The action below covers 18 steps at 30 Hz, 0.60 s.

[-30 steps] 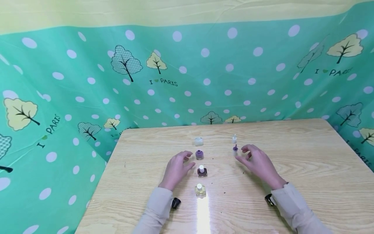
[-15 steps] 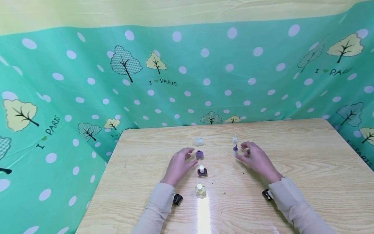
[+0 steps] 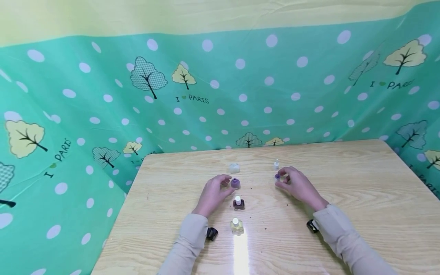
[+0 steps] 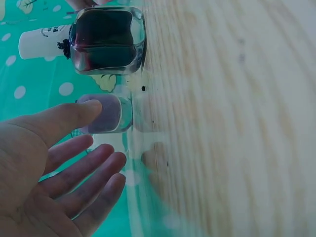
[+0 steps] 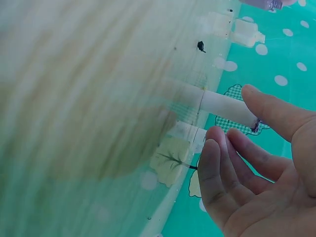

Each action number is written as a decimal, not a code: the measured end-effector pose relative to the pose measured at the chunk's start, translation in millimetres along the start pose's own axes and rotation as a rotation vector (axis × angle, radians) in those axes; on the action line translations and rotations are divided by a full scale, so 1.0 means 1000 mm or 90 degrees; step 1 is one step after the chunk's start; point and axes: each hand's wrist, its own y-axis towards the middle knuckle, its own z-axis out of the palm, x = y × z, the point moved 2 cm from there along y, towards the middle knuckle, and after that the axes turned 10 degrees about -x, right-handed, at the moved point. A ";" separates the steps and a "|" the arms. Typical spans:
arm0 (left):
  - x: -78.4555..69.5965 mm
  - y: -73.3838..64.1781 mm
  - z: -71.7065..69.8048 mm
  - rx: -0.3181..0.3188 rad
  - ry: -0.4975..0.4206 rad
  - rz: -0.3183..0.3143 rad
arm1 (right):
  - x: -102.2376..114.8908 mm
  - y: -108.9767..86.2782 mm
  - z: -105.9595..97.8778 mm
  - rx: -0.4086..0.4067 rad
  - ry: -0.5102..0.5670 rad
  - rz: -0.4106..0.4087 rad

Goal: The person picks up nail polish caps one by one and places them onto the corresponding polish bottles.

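Note:
An uncapped purple nail polish bottle (image 3: 235,184) stands upright on the table. My left hand (image 3: 214,193) is around it from the left; in the left wrist view the thumb (image 4: 81,114) overlaps the bottle while the other fingers lie extended, apart from it. Further right, a white nail polish cap with a purple brush (image 3: 277,177) stands brush up. My right hand (image 3: 300,186) reaches it, thumb and forefinger on either side; in the right wrist view the thumb tip lies right at the cap (image 5: 227,106), a slim gap showing below it at the forefinger.
A clear uncapped bottle (image 3: 234,168) stands behind the purple one, and another upturned white cap (image 3: 276,165) behind the purple-brushed cap. In front of the left hand are a dark capped bottle (image 3: 238,204) and a pale yellow capped bottle (image 3: 236,227). A green curtain (image 3: 206,114) backs the table.
My left hand has moved right, its thumb and forefinger coming around the purple bottle. My right hand has moved slightly left, its fingertips coming to the purple-brushed cap.

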 end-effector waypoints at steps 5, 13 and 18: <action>0.001 0.002 0.002 0.001 0.002 -0.001 | -0.001 0.003 0.001 0.002 -0.004 -0.010; 0.000 0.004 0.006 0.001 0.011 0.008 | -0.001 0.005 0.007 0.021 0.005 -0.013; -0.002 0.006 0.007 0.000 0.015 0.008 | -0.002 0.007 0.009 0.027 -0.010 -0.014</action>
